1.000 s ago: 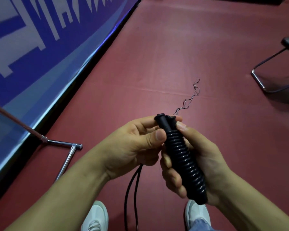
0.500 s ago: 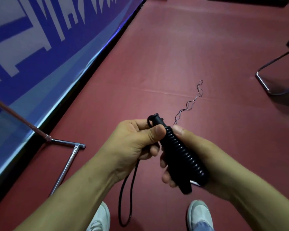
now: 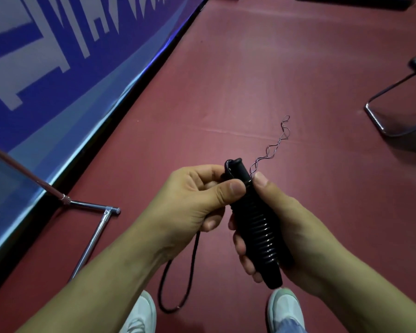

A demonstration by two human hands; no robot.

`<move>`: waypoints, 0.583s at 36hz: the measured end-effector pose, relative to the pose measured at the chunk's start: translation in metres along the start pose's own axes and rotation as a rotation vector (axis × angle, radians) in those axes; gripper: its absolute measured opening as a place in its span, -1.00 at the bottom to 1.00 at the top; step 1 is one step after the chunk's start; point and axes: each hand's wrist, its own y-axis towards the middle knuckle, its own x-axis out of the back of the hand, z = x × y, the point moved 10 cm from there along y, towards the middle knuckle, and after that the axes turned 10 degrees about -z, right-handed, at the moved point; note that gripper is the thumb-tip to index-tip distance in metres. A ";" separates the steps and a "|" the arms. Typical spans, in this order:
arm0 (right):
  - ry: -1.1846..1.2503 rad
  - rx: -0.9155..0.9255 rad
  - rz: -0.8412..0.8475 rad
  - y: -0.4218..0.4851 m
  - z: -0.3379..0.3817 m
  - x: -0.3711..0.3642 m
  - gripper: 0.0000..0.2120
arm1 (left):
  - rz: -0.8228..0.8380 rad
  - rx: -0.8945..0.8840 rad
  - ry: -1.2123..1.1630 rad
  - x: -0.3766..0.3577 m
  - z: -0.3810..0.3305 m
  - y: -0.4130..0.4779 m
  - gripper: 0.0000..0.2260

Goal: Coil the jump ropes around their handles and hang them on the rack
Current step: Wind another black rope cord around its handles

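A black jump rope is coiled in tight turns around its black handles (image 3: 257,227), which I hold upright over the red floor. My right hand (image 3: 288,227) grips the coiled bundle, thumb pressed near its upper end. My left hand (image 3: 197,200) pinches the rope at the top of the bundle, beside the handle tip (image 3: 234,165). The leftover rope hangs down from my left hand in a short loop (image 3: 175,292). The rack's chrome base tubes (image 3: 91,234) lie on the floor at lower left, with a thin slanted pole (image 3: 24,171) rising from them.
A thin twisted wire (image 3: 274,145) lies on the floor just beyond my hands. A blue and white banner wall (image 3: 58,80) runs along the left. A black chair with a metal sled base (image 3: 394,111) stands at the right. My white shoes (image 3: 286,308) show below.
The hanging loop of rope has grown shorter. My left hand has brought the rope up to the handle tip, and the bundle has turned more upright in my right hand.
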 end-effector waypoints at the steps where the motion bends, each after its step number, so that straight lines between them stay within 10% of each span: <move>1: 0.025 -0.041 0.033 -0.001 -0.003 -0.003 -0.33 | 0.020 -0.008 0.001 0.000 -0.002 0.000 -0.75; 8: 0.158 -0.206 0.134 -0.008 -0.011 -0.014 -0.30 | 0.037 0.015 -0.018 0.000 -0.001 -0.005 -0.78; 18: -0.459 0.315 -0.396 0.010 0.032 0.026 -0.31 | -0.343 0.037 -0.011 0.026 0.014 -0.003 -0.79; 21: -0.543 0.352 -0.420 0.008 0.027 0.022 -0.60 | -0.433 0.017 0.006 0.032 0.014 -0.001 -0.98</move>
